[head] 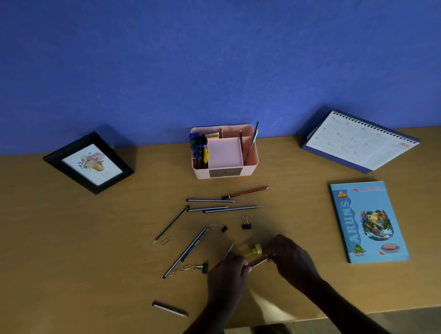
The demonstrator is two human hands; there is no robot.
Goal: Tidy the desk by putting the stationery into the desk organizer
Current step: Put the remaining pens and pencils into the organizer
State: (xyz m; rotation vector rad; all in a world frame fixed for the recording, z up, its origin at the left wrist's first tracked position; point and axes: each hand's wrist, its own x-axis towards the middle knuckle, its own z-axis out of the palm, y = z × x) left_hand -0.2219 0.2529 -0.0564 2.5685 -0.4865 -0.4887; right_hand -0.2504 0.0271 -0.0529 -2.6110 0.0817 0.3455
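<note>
The pink desk organizer [201, 173] stands at the back centre, with pens [198, 147] in its left compartment and two pencils [251, 143] in its right one. Several loose pencils [231, 209], among them a red one [245, 192], lie in front of it with black binder clips [246, 225] and a paper clip [165, 240]. My left hand [225, 271] grips a pencil [229, 249] whose tip sticks out past the fingers. My right hand [290, 259] pinches the end of another pencil [260, 262] that spans between both hands. A small yellow item [251, 250] lies just beyond them.
A black photo frame [89, 162] leans at the back left. A spiral desk calendar [358, 142] stands at the back right, with a blue notebook [367, 221] lying in front of it. One short pencil [169, 309] lies near the desk's front edge.
</note>
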